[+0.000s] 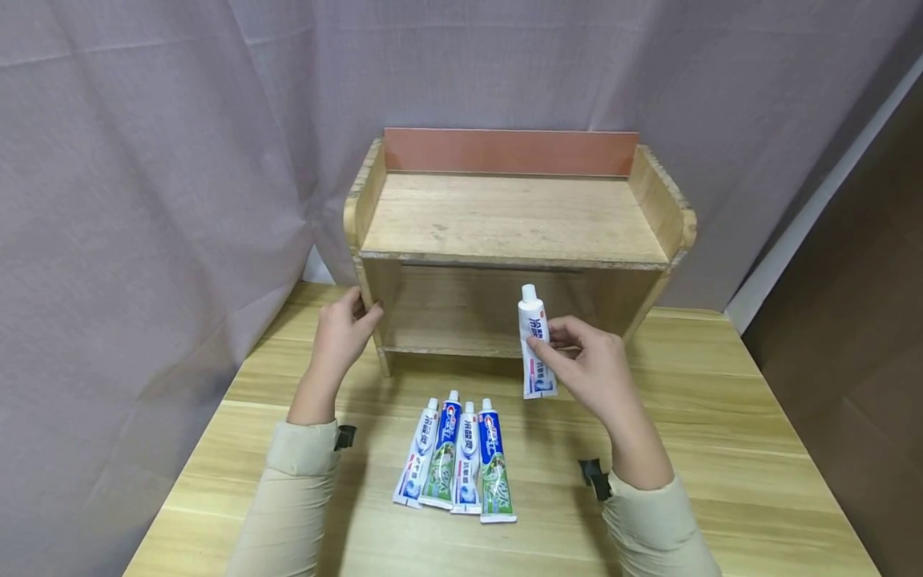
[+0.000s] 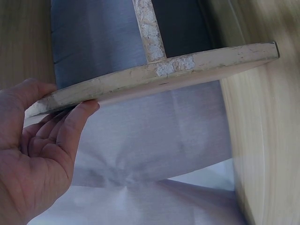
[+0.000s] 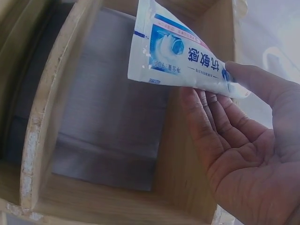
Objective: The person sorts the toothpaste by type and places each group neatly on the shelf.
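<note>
A white toothpaste tube (image 1: 535, 344), cap upward, is pinched between the thumb and fingers of my right hand (image 1: 587, 365), held in front of the shelf's lower opening. The right wrist view shows the printed lower end of this toothpaste tube (image 3: 178, 51). My left hand (image 1: 342, 336) grips the front edge of the left side panel of the wooden shelf (image 1: 505, 216); in the left wrist view the thumb and fingers of that hand (image 2: 51, 136) lie on either side of the panel's edge. On the table, white and blue-green toothpaste tubes (image 1: 493, 465) lie side by side, caps toward the shelf.
The two-tier shelf stands at the back of the wood-grain table (image 1: 721, 449), with a reddish-brown board (image 1: 508, 152) along its top rear. A grey curtain (image 1: 173, 160) hangs behind and to the left. A dark brown surface (image 1: 851, 320) borders the right side.
</note>
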Motion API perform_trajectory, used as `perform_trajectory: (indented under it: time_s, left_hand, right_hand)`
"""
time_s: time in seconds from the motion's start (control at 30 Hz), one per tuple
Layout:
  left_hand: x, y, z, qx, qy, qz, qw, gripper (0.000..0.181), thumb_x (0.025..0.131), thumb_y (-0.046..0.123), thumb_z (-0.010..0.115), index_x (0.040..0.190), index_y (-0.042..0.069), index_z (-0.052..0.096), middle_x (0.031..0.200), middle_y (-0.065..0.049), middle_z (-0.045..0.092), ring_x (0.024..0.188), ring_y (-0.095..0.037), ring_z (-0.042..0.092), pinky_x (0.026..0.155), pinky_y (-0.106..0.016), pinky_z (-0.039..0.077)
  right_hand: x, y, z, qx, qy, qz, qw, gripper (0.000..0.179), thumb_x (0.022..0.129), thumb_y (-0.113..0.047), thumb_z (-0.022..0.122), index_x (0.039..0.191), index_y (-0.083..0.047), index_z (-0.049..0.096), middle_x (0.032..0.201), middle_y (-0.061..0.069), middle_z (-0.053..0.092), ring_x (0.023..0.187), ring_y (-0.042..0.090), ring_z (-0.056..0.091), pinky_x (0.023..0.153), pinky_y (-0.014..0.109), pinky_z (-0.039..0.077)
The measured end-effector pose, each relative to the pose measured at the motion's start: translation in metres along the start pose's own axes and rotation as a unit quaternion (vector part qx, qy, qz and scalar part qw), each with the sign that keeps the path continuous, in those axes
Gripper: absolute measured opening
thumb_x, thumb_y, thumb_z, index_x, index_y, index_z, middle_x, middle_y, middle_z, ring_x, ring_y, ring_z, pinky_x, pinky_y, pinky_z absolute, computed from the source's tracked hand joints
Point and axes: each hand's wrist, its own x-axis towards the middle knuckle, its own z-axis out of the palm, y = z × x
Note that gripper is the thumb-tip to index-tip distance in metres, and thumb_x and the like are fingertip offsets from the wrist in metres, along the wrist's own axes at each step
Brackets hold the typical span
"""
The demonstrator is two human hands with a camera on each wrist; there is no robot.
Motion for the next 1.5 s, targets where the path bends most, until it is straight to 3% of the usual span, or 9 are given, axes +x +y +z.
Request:
perform_trajectory:
  time_s: [0.7, 1.07, 1.5]
  left_hand:
    - [0.0, 0.0, 0.0, 0.009, -0.002, -0.001, 1.0, 0.027, 0.095, 0.022, 0.064, 0.113, 0.002, 0.068, 0.11, -0.02, 0.073, 0.099, -0.032, 0.073, 0.083, -0.043, 0.062]
    - [0.0, 0.0, -0.001, 0.005, 0.0, 0.0, 1.0, 0.028, 0.095, 0.021, 0.064, 0.115, 0.001, 0.068, 0.111, -0.02, 0.073, 0.099, -0.033, 0.072, 0.083, -0.043, 0.062]
    - [0.0, 0.002, 0.0, -0.001, -0.003, -0.008, 1.0, 0.028, 0.095, 0.019, 0.064, 0.116, 0.001, 0.068, 0.112, -0.021, 0.072, 0.102, -0.033, 0.072, 0.086, -0.042, 0.061]
  right_hand:
    - [0.009, -0.005, -0.014, -0.012, 0.031, -0.034, 0.9989, 0.023, 0.089, -0.024, 0.078, 0.101, -0.005, 0.073, 0.094, 0.011, 0.076, 0.079, 0.023, 0.074, 0.068, 0.03, 0.063]
    - [0.015, -0.009, -0.021, -0.007, 0.039, -0.051, 0.9979, 0.022, 0.09, -0.023, 0.077, 0.101, -0.004, 0.073, 0.092, 0.011, 0.076, 0.077, 0.024, 0.074, 0.066, 0.013, 0.057]
    - [0.021, -0.011, -0.029, -0.016, 0.04, -0.041, 0.9982, 0.026, 0.091, -0.027, 0.076, 0.101, -0.004, 0.073, 0.092, 0.011, 0.076, 0.077, 0.024, 0.073, 0.063, 0.013, 0.056]
